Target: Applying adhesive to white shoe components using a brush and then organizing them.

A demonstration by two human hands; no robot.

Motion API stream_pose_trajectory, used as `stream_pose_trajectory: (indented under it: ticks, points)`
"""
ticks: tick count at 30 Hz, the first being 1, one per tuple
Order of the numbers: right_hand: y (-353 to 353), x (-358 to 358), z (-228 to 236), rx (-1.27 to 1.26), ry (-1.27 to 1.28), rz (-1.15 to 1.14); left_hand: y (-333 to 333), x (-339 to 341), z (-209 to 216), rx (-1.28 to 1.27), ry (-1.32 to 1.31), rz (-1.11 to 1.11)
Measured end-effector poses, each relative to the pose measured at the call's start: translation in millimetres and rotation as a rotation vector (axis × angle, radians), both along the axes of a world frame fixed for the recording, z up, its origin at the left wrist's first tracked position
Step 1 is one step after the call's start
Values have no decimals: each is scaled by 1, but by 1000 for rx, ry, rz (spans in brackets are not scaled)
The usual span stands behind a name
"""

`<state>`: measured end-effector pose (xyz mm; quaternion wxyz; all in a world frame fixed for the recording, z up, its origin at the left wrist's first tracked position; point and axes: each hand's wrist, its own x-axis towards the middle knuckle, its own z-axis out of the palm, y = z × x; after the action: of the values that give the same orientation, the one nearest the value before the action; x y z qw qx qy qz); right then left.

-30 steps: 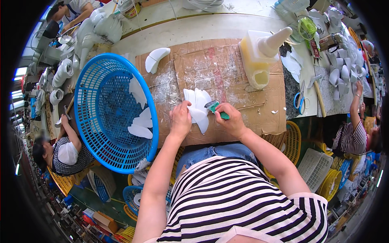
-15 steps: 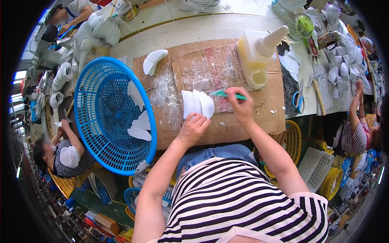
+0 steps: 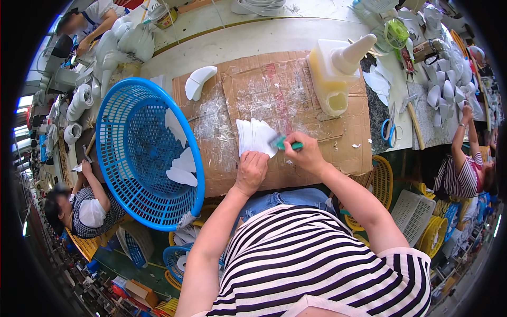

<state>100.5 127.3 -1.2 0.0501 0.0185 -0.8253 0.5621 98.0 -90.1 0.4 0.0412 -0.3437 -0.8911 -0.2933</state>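
A fanned, overlapping stack of thin white curved pieces (image 3: 252,136) lies on a glue-smeared cardboard sheet (image 3: 219,177). My left hand (image 3: 251,171) has its fingers pressed together on the stack's near edge, holding it down. In my closed right hand (image 3: 308,155) is a small brush with a green handle (image 3: 288,143). Its bristles are at the right side of the fan and look blurred. Farther off to the left, a separate white curved stack (image 3: 199,82) rests on the cardboard.
At the left stands a blue plastic basket (image 3: 196,158) holding a few white pieces. A squeeze bottle of yellowish liquid (image 3: 322,68) stands at the cardboard's far right. Blue-handled scissors (image 3: 388,131) and a wooden-handled tool (image 3: 416,127) lie beyond it. Other people work at both sides.
The brush has moved left and nearer, from the fan's upper right onto its right side. My left hand has shifted slightly, its fingers drawn closer together.
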Motion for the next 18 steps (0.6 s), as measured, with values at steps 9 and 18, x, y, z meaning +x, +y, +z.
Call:
stream_pose_trajectory:
  ticks: [9, 18]
  points:
    - [-20, 15, 31, -207, -112, -115, -4, -46, 13, 471, -750, 515]
    - [49, 6, 26, -370, 53, -483, -98, -87, 164, 416, 508, 728]
